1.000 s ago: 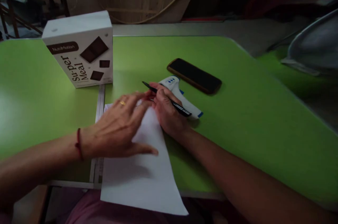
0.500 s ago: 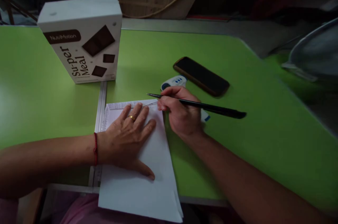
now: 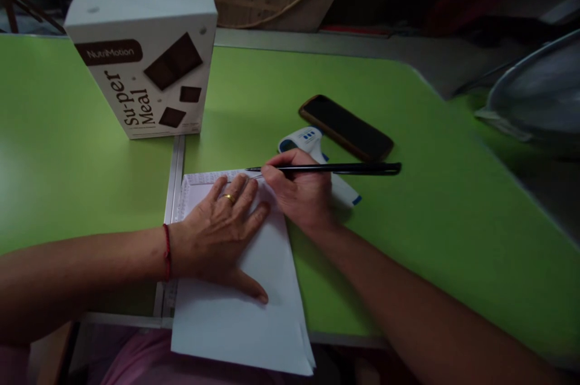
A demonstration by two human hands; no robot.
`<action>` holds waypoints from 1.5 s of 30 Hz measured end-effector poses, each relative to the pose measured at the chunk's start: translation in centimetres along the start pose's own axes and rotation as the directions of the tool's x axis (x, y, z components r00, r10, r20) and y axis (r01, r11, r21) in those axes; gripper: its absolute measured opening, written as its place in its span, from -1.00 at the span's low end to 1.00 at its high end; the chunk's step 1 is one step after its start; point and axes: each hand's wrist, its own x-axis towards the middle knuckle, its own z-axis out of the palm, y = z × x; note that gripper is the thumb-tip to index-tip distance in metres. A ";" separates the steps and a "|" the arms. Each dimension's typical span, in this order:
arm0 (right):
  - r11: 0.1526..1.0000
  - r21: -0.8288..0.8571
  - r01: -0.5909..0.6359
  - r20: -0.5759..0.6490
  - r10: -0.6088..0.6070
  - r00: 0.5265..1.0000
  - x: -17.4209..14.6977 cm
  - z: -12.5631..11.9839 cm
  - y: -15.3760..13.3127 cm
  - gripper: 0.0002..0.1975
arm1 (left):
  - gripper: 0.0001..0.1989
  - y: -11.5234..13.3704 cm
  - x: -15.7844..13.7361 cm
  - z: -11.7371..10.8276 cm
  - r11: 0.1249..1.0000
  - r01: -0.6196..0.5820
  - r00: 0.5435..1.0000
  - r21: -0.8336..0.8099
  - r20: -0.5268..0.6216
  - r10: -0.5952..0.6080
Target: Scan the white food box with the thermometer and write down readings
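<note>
My left hand (image 3: 220,228) lies flat on a white sheet of paper (image 3: 235,336), fingers spread, a gold ring on one finger and a red cord bracelet at the wrist. Rows of small marks run along the sheet's top and left edges. In my right hand (image 3: 299,191) is a long, slim black pen (image 3: 353,168), gripped near its tip. It points left and lies nearly level, its tip at the paper's top edge, just beyond my left fingertips. Whether the tip touches the paper I cannot tell. Part of a white-and-blue forehead thermometer (image 3: 347,190) is hidden behind my right hand.
A white "Su-per Meal" box (image 3: 149,71) stands upright at the back left of the green table (image 3: 453,222). A dark phone (image 3: 347,127) in a brown case lies beyond the thermometer. A metal strip (image 3: 177,158) crosses the table along the paper's left side.
My right hand has moved slightly left, and the pen has swung to a more level angle with its tip nearer the paper's top edge. The left hand stays flat on the sheet.
</note>
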 end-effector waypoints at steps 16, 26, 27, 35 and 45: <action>0.985 -0.040 0.165 -0.007 -0.165 0.986 0.1 0.2 0.7 -0.90 | 0.25 0.1 0.1 -0.4 0.999 0.004 1.000 0.054 0.026 -0.005; 0.986 -0.061 0.155 -0.007 -0.155 0.988 0.1 0.2 0.8 -0.89 | 0.25 0.1 0.0 -0.5 0.997 0.002 0.999 0.077 0.040 -0.005; 0.986 -0.058 0.154 -0.009 -0.155 0.988 0.1 0.2 0.8 -0.89 | 0.25 0.1 0.1 -0.5 0.997 0.002 0.999 0.077 0.040 -0.005; 0.992 -0.019 0.122 -0.032 -0.122 0.992 0.1 0.3 0.9 -0.89 | 0.24 0.0 0.0 -0.5 0.997 -0.002 1.000 0.075 0.020 0.000; 0.988 -0.062 0.143 -0.033 -0.145 0.989 0.2 0.2 1.2 -0.88 | 0.23 0.0 0.0 -0.7 0.999 0.003 0.999 0.053 0.042 -0.005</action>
